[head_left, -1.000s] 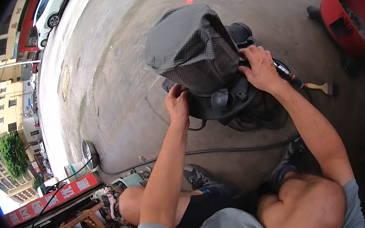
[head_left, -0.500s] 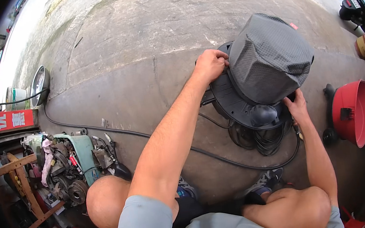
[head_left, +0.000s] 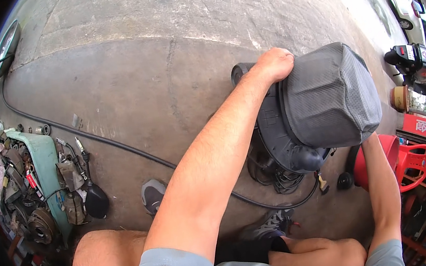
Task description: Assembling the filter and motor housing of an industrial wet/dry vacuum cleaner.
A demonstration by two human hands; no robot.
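A grey cloth filter bag (head_left: 335, 98), textured and boxy, is fitted on a round black vacuum cleaner head (head_left: 276, 132), which is tilted on its side. My left hand (head_left: 278, 64) is closed at the far edge of the bag, where it meets the black rim. Behind the near right side of the bag is my right hand (head_left: 371, 142), its fingers hidden by the cloth. Below the head hangs a coiled black cord (head_left: 284, 182).
A black hose (head_left: 112, 144) runs across the concrete floor to the left. Car parts (head_left: 35, 210) lie beside a pale green panel (head_left: 42, 166). At right stand a red tub (head_left: 390, 148), a red plastic chair (head_left: 416, 163) and a parked scooter (head_left: 416, 63).
The vacuum head and bag have tipped further, so the bag now points right. My left hand has shifted right along the rim; my right hand has moved behind the bag. The view has turned.
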